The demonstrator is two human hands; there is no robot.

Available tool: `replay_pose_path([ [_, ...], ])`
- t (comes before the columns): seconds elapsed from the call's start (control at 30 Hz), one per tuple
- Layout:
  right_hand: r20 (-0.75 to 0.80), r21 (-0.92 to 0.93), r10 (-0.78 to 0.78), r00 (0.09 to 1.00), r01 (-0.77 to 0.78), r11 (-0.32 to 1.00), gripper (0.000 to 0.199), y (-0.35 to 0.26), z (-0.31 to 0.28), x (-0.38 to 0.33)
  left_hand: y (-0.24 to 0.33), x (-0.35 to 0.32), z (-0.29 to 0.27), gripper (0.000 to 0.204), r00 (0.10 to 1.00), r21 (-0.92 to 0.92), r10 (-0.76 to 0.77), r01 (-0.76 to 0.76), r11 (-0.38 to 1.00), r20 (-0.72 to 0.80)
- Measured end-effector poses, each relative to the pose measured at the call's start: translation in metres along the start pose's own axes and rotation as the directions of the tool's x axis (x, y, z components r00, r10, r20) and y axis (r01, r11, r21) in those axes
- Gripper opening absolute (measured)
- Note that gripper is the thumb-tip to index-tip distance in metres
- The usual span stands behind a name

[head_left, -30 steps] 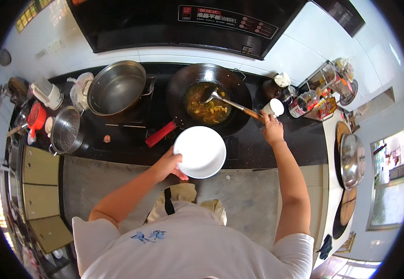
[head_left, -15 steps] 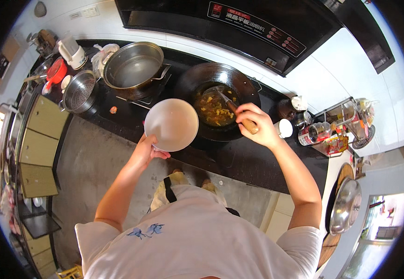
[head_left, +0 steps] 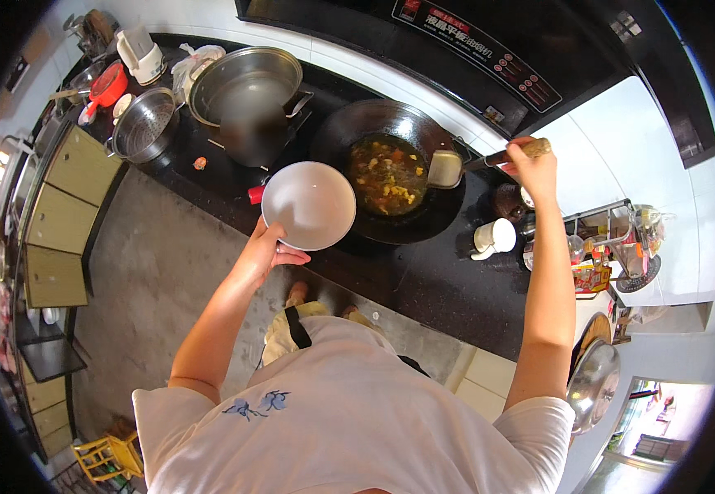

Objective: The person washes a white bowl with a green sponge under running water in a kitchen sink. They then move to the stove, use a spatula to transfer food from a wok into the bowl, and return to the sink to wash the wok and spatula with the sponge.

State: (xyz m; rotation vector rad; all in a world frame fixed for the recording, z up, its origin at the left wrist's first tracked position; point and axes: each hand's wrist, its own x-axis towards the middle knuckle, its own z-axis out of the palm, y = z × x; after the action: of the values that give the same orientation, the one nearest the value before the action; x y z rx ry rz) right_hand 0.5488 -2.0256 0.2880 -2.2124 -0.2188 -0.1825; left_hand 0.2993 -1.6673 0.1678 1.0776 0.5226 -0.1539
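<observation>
My left hand (head_left: 265, 253) grips a pale, round bowl (head_left: 310, 210) by its near rim, thumb over the edge. The bowl is empty and hovers by the wok's left side. In my right hand (head_left: 535, 170), closed round the wooden handle, is a wok spatula (head_left: 445, 170). Its metal blade is raised over the wok's right side, apart from the soup. The dark wok (head_left: 337, 136) contains a brownish soup (head_left: 385, 183) with yellow pieces that look like egg.
A large steel pot (head_left: 246, 82) stands left of the wok, with a colander (head_left: 147, 132) beyond it. A white mug (head_left: 494, 236) and a rack (head_left: 612, 239) of packets stand at the right. Overhead, the range hood (head_left: 489, 53) juts out above the back of the counter.
My right hand has moved up and right, lifting the spatula out of the soup to the wok's right side. The bowl stays in my left hand, almost in place. The view has shifted slightly.
</observation>
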Motion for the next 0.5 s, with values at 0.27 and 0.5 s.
replay_pose_path([
  [0.27, 0.121, 0.379, 0.419, 0.900, -0.432, 0.818, 0.022, 0.065, 0.009, -0.026, 0.008, 0.006, -0.016, 0.052, 0.999, -0.027, -0.021, 0.022, 0.999, 0.046],
  [0.5, 0.082, 0.722, 0.534, 0.842, -0.419, 0.551, 0.029, 0.112, 0.070, -0.091, 0.030, 0.014, -0.032, 0.048, 0.995, 0.011, -0.052, 0.052, 0.999, 0.082],
])
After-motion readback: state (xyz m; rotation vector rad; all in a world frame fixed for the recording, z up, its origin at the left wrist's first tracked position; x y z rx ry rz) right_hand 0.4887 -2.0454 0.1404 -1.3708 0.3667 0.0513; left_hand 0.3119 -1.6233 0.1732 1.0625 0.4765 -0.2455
